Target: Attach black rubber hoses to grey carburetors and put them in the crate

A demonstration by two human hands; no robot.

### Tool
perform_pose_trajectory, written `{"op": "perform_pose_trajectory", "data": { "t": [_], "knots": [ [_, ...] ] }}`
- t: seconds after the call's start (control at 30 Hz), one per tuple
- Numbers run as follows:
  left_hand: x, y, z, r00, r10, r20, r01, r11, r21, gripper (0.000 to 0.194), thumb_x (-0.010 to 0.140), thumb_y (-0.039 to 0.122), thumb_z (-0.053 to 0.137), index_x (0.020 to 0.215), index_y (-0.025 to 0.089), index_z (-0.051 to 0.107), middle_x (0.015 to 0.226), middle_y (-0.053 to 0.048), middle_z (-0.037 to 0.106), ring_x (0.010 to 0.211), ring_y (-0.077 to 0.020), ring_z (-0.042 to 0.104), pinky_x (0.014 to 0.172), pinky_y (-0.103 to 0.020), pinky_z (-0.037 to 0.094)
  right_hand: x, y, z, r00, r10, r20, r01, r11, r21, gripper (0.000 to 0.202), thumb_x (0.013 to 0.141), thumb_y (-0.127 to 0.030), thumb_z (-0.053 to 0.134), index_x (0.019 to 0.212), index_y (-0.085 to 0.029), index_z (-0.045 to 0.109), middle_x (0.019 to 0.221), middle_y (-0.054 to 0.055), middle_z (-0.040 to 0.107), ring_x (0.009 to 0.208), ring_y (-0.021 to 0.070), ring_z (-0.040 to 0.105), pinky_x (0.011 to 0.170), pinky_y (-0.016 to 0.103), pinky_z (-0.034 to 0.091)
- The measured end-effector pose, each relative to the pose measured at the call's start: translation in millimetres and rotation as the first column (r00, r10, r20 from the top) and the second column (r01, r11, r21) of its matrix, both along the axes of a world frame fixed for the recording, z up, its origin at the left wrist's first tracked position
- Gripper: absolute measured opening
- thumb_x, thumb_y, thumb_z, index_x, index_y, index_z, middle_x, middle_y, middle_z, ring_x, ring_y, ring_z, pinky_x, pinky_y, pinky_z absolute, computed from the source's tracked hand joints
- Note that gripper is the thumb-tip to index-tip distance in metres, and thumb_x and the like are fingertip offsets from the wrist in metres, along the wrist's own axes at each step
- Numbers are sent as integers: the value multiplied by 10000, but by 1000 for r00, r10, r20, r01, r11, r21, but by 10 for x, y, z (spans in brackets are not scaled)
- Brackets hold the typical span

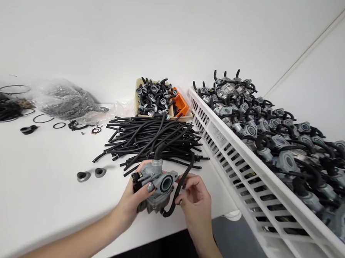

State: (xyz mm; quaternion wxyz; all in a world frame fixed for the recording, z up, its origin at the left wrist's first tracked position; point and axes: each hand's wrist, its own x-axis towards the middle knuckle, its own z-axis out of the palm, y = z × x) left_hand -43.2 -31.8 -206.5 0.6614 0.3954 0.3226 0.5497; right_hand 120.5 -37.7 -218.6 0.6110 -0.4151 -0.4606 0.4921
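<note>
A grey metal carburetor (154, 184) is gripped in my left hand (135, 196), with the thumb across its front and a round opening facing up and right. A black rubber boot (161, 149) sticks up from its top. From its underside a black hose (180, 188) curves up along the right side. My right hand (195, 195) is at that hose, thumb and fingers bent around its right side near the carburetor's flange. Behind the carburetor lies a pile of loose black hoses (149, 136).
At right stands a white slatted crate (231, 149) full of carburetors. A beige bin (137, 96) of capped boots and an orange tray (181, 101) sit behind the hoses. Plastic bags (68, 99), rubber rings (59, 125) and two grey caps (83, 176) lie at left.
</note>
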Motion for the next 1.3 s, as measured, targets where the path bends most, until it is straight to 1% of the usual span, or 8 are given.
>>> {"op": "perform_pose_trajectory", "data": {
  "t": [0.23,0.4,0.53,0.7,0.9,1.0,1.1,1.3],
  "knots": [
    [-3,4,43,998,-36,-52,35,999,-21,556,720,532,774,1169,277,567,1007,-45,690,938,-230,659,763,-314,511,9,-1,-104,993,-83,90,81,996,20,489,611,-85,755,1012,-285,558,1148,21,540,954,188,596,825,354,537],
    [25,-8,86,999,2,-54,-4,1000,-30,583,657,537,819,1136,277,613,943,-31,698,857,-218,668,739,-308,524,-10,-41,-83,974,-152,169,139,986,88,491,700,-124,710,1141,-328,639,1327,50,491,1168,253,540,903,405,534],
    [41,-9,109,999,-18,-33,17,999,-45,637,635,568,819,1149,252,613,945,-61,707,862,-252,676,720,-333,525,6,-55,-97,985,-72,159,62,996,67,553,717,-96,680,1200,-365,690,1387,30,544,1312,299,492,962,429,547],
    [31,0,85,997,-83,6,83,996,-28,569,707,656,721,1084,238,640,988,-96,721,899,-285,688,751,-370,530,47,-49,-94,988,96,123,-102,994,37,611,725,-93,665,1277,-356,665,1443,9,564,1360,335,480,974,455,567],
    [45,-8,158,994,-77,78,93,971,-218,620,753,732,594,1053,200,703,851,-98,739,884,-320,697,740,-420,564,38,-40,5,953,303,4,-303,953,8,632,704,-71,717,1256,-376,671,1358,7,643,1340,300,507,769,345,644],
    [27,-27,161,998,-26,52,42,940,-338,582,726,706,633,1009,208,737,768,-79,738,831,-318,705,694,-413,574,44,-39,11,942,336,14,-336,940,64,674,688,-112,805,1284,-385,647,1353,17,647,1328,279,528,956,390,577],
    [5,-46,133,1000,11,12,-5,910,-415,511,708,663,673,926,210,765,685,-63,727,774,-310,706,660,-407,576,58,-45,-9,932,361,22,-361,925,120,761,622,-176,901,1300,-392,633,1396,40,611,1358,285,507,1087,434,468],
    [14,-39,166,998,-42,40,54,918,-393,413,722,558,683,842,172,768,636,-59,724,738,-301,705,707,-410,568,66,-83,-15,926,375,-52,-372,927,51,882,397,-319,996,1210,-361,657,1514,91,474,1358,328,509,1086,441,460]
  ]
}}
